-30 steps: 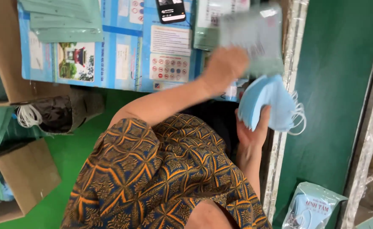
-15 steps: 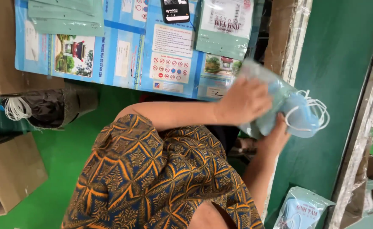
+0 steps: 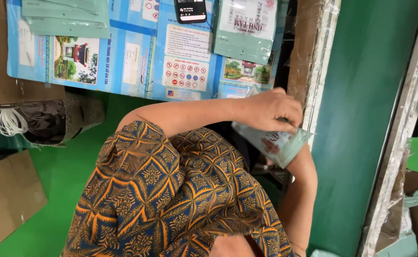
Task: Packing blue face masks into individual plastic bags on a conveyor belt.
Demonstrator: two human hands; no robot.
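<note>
Both of my hands meet at a pale green, partly clear mask pouch [image 3: 278, 143] held over my lap. My left hand [image 3: 268, 110] reaches in from the left and pinches the pouch's upper edge, fingers curled over it. My right forearm rises from below, and my right hand [image 3: 298, 153] sits under the pouch, mostly hidden by it, holding it from beneath. The blue masks now show only faintly inside the pouch. My patterned blue and orange garment [image 3: 171, 200] fills the lower middle.
A blue printed cardboard sheet [image 3: 123, 57] lies ahead with a phone [image 3: 190, 10], a green pouch [image 3: 246, 29] and a stack of pale green pouches [image 3: 66, 18] on it. Dark masks with white loops [image 3: 37, 121] and a cardboard box [image 3: 9, 200] sit left. A green panel [image 3: 361, 119] stands right.
The stack of blue masks in my right hand has gone into the pouch. Both hands have moved down and right, closer together, and the view has shifted.
</note>
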